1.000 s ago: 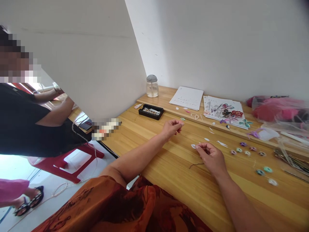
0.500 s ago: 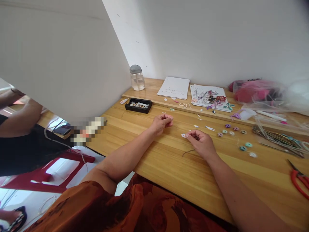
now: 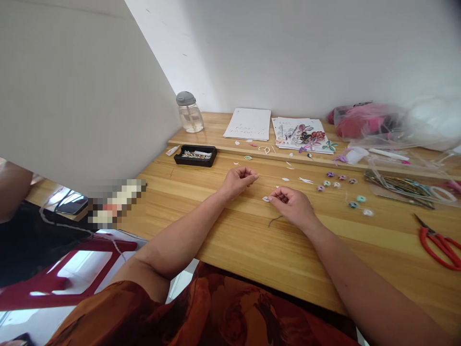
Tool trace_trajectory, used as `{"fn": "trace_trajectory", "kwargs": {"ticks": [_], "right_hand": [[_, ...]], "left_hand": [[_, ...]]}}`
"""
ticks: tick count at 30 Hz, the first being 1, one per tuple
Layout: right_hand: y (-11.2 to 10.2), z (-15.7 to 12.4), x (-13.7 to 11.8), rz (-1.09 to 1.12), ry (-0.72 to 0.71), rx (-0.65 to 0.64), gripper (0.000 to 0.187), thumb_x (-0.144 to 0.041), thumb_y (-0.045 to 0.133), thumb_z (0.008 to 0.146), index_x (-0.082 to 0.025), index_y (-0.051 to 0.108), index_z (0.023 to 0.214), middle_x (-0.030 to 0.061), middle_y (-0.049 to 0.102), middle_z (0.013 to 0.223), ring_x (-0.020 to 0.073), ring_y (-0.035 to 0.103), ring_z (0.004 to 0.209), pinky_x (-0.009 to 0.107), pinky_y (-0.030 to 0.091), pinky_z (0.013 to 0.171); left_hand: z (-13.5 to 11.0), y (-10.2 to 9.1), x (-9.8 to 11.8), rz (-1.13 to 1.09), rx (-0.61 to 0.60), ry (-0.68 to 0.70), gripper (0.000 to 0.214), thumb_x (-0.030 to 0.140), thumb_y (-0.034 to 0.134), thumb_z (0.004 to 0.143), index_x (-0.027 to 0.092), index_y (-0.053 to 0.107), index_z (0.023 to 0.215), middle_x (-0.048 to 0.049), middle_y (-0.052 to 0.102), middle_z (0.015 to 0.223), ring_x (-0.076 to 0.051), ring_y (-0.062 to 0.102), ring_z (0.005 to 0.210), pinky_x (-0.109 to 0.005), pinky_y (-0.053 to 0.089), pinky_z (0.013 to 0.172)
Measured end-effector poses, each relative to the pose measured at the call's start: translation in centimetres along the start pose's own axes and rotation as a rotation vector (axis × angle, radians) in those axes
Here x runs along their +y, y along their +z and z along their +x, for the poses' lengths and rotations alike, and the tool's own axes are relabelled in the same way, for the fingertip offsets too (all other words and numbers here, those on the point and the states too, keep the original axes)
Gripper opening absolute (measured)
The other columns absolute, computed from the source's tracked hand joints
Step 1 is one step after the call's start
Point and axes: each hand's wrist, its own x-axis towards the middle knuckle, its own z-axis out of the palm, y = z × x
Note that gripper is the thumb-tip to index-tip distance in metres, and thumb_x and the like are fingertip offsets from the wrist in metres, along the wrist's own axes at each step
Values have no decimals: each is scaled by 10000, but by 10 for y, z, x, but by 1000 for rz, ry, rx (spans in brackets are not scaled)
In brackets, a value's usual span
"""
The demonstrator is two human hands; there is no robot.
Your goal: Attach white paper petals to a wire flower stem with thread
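My right hand pinches a small white petal-shaped piece between thumb and fingertips, just above the wooden table. A short dark thread trails below those fingers. To its left and slightly farther back, my left hand is closed in a pinch; whatever sits between its fingertips is too small to make out. Beyond the hands lie a white leaf-shaped piece, some thin white slivers and a green-edged leaf.
Several small thread bobbins lie right of my hands, with red-handled scissors nearer. A black tray of beads stands left, before a clear bottle. Wire flowers rest on papers at the back. Another person's arm shows at left.
The view has turned a little, so most things appear farther left and slightly higher. Both hands keep their pinches; the right still holds the white petal-shaped piece.
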Motion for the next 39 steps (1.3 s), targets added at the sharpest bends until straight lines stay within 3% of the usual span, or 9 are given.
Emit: {"fn": "trace_trajectory", "kwargs": {"ticks": [5,12,15,20,26,33,39], "right_hand": [[-1,0,0,-4,32,-7,199,-396,662,762,-213,738,781,15,685,644,150,546,560,284,402,572],[-1,3,4,282,73,108,333,-477,644,785,-165,730,861,43,675,706,129,497,544,272,386,533],[0,3,5,315,70,92,352,-500,666,774,-161,720,848,42,668,699,126,493,538,267,383,520],[0,2,3,299,59,66,354,-514,695,761,-167,726,824,37,670,699,126,506,547,272,402,531],[1,2,3,453,109,78,328,-488,764,720,-174,727,806,17,648,660,109,508,514,243,372,460],[-9,4,-7,899,235,145,352,-440,882,582,-191,732,780,2,656,714,92,541,566,192,370,441],[-6,1,-6,848,166,63,282,-421,870,632,-210,769,790,31,686,810,128,588,712,204,409,508]], "left_hand": [[-2,1,3,66,-79,40,288,409,761,710,155,630,747,53,486,524,-53,350,464,-211,264,470],[-3,2,-1,172,-140,149,239,370,731,733,147,646,747,35,516,587,-67,385,526,-217,284,523],[-3,4,-2,201,-153,171,238,373,717,744,145,652,758,34,522,597,-69,391,539,-214,293,532],[-4,2,-1,154,-223,111,310,420,735,739,130,639,794,38,515,615,-58,378,533,-205,280,514],[-6,1,0,119,-369,15,377,473,750,723,125,644,822,22,539,656,-67,423,539,-203,337,483],[-4,4,-4,146,-282,30,334,450,713,754,135,622,820,36,527,631,-65,418,521,-202,316,485],[-5,8,-5,303,-146,212,203,331,679,769,131,653,790,29,549,630,-71,428,562,-206,334,545]]}}
